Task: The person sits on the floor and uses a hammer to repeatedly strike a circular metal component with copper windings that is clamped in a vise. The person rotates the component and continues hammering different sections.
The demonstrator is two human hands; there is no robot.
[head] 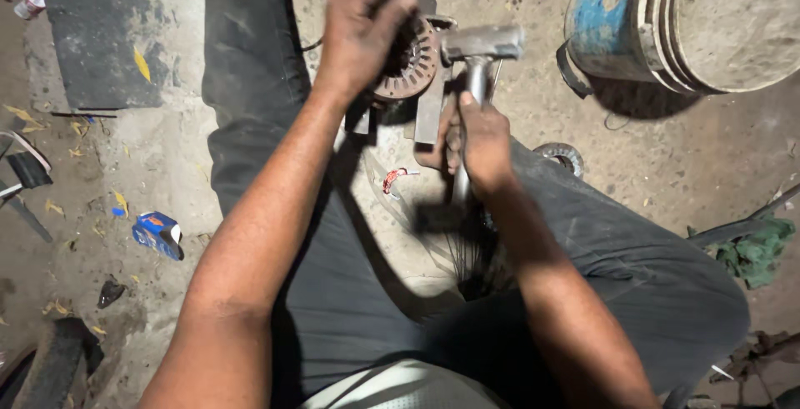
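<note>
Dusty floor [167,159] strewn with a stacked bucket [667,25], a blue carton [158,234], a green rag [754,250], rusty disc [408,63] gripped by the left hand [362,30] between the knees, hammer [479,46] clenched in the right hand [479,142].

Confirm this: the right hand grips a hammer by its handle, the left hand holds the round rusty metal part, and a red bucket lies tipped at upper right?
Not quite. In the head view the bucket is blue, not red. The right hand does grip the hammer, and the left hand holds the round rusty part.
</note>
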